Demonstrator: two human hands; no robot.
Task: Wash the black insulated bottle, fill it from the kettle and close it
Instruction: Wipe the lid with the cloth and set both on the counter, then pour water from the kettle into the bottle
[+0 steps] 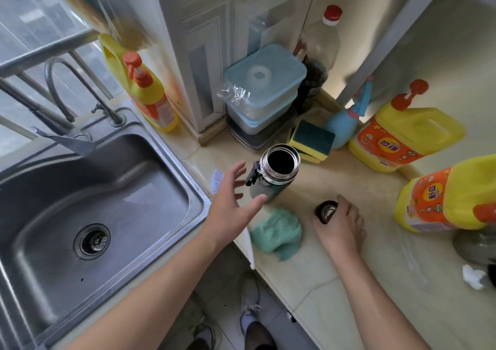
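The black insulated bottle [273, 174] stands upright on the counter [322, 274] with its steel mouth uncapped and a strap loop on its left side. My left hand [233, 202] hovers just left of it, fingers spread, thumb close to the bottle's base, holding nothing. To the right, my right hand [341, 226] rests on the counter with its fingers around the bottle's black cap [326, 211]. The kettle's grey base [475, 245] shows partly at the right edge.
A steel sink [94, 215] with a curved tap [61, 86] lies to the left. A teal cloth [276, 233] sits before the bottle. Behind are sponges [312, 140], stacked blue-lidded boxes [263, 86], a blue sprayer [346, 124] and yellow detergent jugs [402, 137].
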